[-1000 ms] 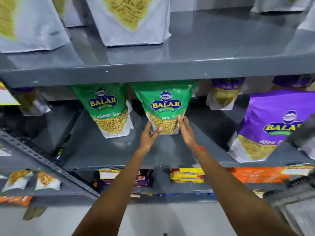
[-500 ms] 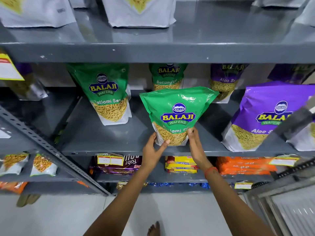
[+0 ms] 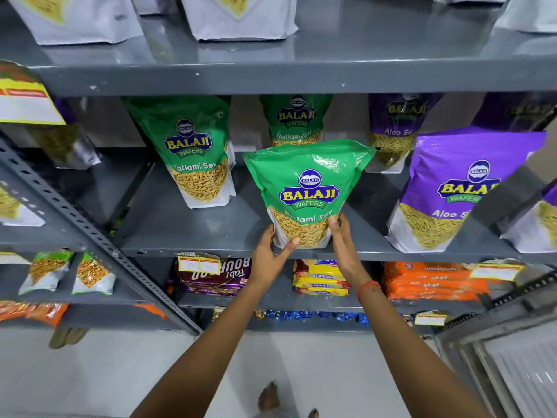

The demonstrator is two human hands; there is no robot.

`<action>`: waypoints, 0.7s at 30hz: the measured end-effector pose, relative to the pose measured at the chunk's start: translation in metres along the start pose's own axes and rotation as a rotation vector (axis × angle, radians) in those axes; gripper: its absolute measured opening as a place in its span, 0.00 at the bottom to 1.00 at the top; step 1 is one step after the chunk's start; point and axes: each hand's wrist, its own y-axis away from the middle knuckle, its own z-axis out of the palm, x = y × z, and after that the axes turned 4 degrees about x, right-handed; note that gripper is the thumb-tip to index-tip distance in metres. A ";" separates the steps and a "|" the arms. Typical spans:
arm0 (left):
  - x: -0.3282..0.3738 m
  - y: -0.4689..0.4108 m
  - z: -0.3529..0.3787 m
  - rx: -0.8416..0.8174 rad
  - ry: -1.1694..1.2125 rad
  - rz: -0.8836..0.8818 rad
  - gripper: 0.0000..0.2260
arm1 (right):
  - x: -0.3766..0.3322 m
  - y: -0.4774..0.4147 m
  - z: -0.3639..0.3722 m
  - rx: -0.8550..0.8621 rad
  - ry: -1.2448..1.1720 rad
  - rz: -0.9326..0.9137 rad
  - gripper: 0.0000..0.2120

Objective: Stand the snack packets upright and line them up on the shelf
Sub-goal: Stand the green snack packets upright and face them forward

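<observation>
A green Ratlami Sev packet (image 3: 307, 182) stands upright at the front edge of the grey middle shelf (image 3: 211, 236). My left hand (image 3: 269, 256) grips its lower left corner and my right hand (image 3: 342, 239) holds its lower right side. A second green packet (image 3: 193, 152) stands upright to the left, further back. A third green packet (image 3: 297, 120) stands at the back, partly hidden behind the held one. A purple Aloo Sev packet (image 3: 452, 188) stands at the right front, and another purple packet (image 3: 394, 131) stands behind it.
White packets (image 3: 238, 19) line the top shelf. Biscuit packs, purple (image 3: 211, 276), yellow (image 3: 319, 279) and orange (image 3: 431, 282), lie on the shelf below. A slanted perforated steel upright (image 3: 90, 233) crosses the left side. A metal frame (image 3: 512, 357) is at lower right. My feet (image 3: 271, 399) show on the floor.
Both hands pulled the green packet from the back of the shelf to its front edge, revealing another green packet behind. The view moved closer.
</observation>
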 end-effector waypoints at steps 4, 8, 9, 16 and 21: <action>0.012 0.007 -0.011 0.064 -0.012 0.046 0.38 | -0.015 0.017 0.019 0.413 0.055 -0.270 0.29; 0.034 0.008 -0.036 0.214 -0.056 0.281 0.34 | -0.050 0.037 0.062 0.504 0.216 -0.789 0.22; 0.040 0.006 -0.043 0.249 -0.057 0.326 0.31 | -0.057 0.039 0.074 0.463 0.235 -0.869 0.21; 0.028 -0.039 -0.126 0.404 -0.070 0.414 0.35 | -0.067 0.011 0.184 0.307 0.274 -0.920 0.21; -0.013 -0.088 -0.184 0.377 -0.110 0.268 0.36 | -0.044 -0.023 0.247 0.261 0.383 -0.704 0.25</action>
